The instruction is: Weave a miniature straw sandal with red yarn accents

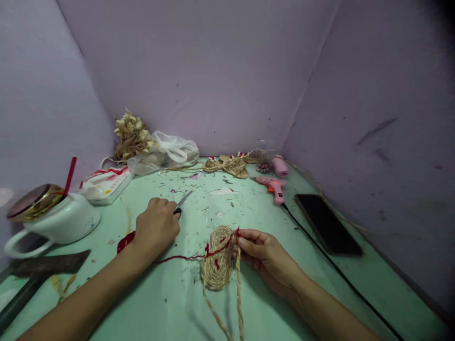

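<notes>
A coiled, braided straw piece (217, 265), shaped like a small sole, lies on the table with red stitches in it. My right hand (261, 246) is at its right edge, thumb and forefinger pinching the end of a red yarn (177, 257). The yarn crosses over the straw piece and runs left under my left wrist, near a dark red bundle (126, 242) that is partly covered. My left hand (158, 225) is closed around the handle of scissors (183, 201), blades pointing away. Two straw braid tails (239, 298) trail toward me.
A pink glue gun (273, 185) with a black cord and a phone (327, 223) lie to the right. Straw pieces with beads (232, 166) and a plastic bag (174, 149) sit along the back wall. At left are a white mug (67, 222), a box (108, 184) and a hammer (50, 265).
</notes>
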Demonstrator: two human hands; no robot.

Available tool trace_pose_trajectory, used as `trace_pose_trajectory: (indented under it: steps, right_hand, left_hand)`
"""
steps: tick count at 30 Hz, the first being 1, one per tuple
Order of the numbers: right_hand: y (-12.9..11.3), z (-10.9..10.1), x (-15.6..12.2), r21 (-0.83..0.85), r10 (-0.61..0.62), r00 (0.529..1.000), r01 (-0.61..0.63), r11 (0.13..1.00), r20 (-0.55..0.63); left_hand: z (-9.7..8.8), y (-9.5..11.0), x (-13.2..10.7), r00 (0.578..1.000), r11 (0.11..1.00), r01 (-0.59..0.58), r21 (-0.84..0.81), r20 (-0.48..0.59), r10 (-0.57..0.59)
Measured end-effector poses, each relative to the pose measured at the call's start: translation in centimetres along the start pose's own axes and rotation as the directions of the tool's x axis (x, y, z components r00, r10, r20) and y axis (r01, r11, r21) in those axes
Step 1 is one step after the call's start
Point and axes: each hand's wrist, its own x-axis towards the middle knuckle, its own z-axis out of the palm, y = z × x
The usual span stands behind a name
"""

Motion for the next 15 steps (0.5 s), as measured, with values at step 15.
trace_pose_trajectory:
  steps: [15]
  right_hand:
    - [0.8,0.3,-0.3,-0.117,0.046,0.999,-0.046,0.992,-0.005]
  left_hand:
    - [1.5,6.2,-4.4,0.794,0.245,0.51,-0.825,0.561,0.235]
